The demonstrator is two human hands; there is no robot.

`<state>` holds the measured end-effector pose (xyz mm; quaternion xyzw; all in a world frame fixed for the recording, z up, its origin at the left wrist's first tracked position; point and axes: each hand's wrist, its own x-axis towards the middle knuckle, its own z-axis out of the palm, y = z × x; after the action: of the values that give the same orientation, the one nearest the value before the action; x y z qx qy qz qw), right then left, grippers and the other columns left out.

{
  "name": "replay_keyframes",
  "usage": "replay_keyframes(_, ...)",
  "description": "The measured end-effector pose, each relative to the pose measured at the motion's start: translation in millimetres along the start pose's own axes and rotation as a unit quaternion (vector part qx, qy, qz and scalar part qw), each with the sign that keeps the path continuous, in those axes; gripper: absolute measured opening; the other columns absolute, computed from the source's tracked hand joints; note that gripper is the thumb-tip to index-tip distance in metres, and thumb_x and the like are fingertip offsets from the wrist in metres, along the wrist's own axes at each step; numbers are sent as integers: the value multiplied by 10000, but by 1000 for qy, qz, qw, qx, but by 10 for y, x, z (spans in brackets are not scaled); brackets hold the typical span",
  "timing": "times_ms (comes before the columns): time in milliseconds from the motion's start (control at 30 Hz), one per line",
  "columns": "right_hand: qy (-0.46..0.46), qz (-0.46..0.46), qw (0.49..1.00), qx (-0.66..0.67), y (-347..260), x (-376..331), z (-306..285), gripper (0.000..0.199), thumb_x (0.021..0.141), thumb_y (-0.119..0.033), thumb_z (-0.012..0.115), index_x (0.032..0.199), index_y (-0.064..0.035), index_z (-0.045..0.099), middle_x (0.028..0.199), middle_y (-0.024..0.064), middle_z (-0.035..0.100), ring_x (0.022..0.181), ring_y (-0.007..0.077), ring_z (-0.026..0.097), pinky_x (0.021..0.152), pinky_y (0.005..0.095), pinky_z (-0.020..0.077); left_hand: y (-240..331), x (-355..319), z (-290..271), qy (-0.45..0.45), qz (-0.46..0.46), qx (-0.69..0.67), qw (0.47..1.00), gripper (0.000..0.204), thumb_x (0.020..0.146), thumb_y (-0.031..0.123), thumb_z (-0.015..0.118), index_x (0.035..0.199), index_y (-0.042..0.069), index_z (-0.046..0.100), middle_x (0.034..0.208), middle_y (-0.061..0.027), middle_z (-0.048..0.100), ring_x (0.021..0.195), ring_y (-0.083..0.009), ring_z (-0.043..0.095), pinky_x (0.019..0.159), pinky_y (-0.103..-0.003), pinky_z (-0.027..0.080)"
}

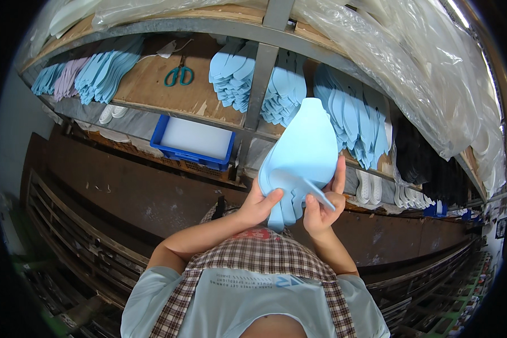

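Both hands (256,204) (323,215) half-closed; gripping blue pieces (302,143)

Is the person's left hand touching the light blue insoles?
Touching. The head view shows the left hand wrapped around the lower left edge of the light blue insoles, its thumb on top.

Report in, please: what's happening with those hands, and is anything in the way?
Left hand and right hand gripping stack of blue sheets. Curled sheet sticking up between the hands. Wooden shelf beyond; nothing visibly blocking either hand.
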<state>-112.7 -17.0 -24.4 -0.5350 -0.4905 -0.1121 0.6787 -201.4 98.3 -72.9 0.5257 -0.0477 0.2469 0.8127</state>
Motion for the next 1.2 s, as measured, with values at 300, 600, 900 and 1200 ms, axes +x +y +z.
replay_keyframes(300, -1, -51, 999, -10, 0, -127, -24, 185, 798, 2, 583, 784, -70, 413, 1445, 208, 177, 1319, 371, 243, 1023, 433, 286, 50, -24, 36, 25, 31, 64, 997, 561, 888, 314, 556, 1282, -11, 322, 1171, -79, 470, 1059, -136, 438, 895, -303, 373)
replay_keyframes(600, -8, -84, 994, -72, -53, -116, -32, 269, 726, -50, 702, 809, -62, 446, 1302, 93, 327, 1197, 467, 383, 943, 501, 418, -95, -4, -25, 15, -51, -56, 997, 512, 902, 232, 539, 1299, 15, 299, 1176, -93, 480, 1045, -151, 484, 884, -305, 403)
replay_keyframes(900, -5, -128, 992, 5, -9, -3, 30, 239, 708, -13, 681, 762, -64, 455, 1226, 46, 387, 1133, 528, 406, 923, 547, 437, -334, -55, -86, 6, -117, -146, 982, 527, 917, 284, 491, 1341, 58, 275, 1262, -80, 414, 1122, -155, 446, 906, -275, 404)
replay_keyframes(1200, -19, -92, 995, 30, -31, 26, 62, 210, 716, -22, 669, 762, -86, 475, 1119, 32, 459, 1180, 505, 364, 944, 557, 415, -315, -72, -71, -69, -217, -395, 890, 559, 932, 362, 452, 1384, 98, 254, 1337, -46, 353, 1199, -133, 391, 929, -226, 386)
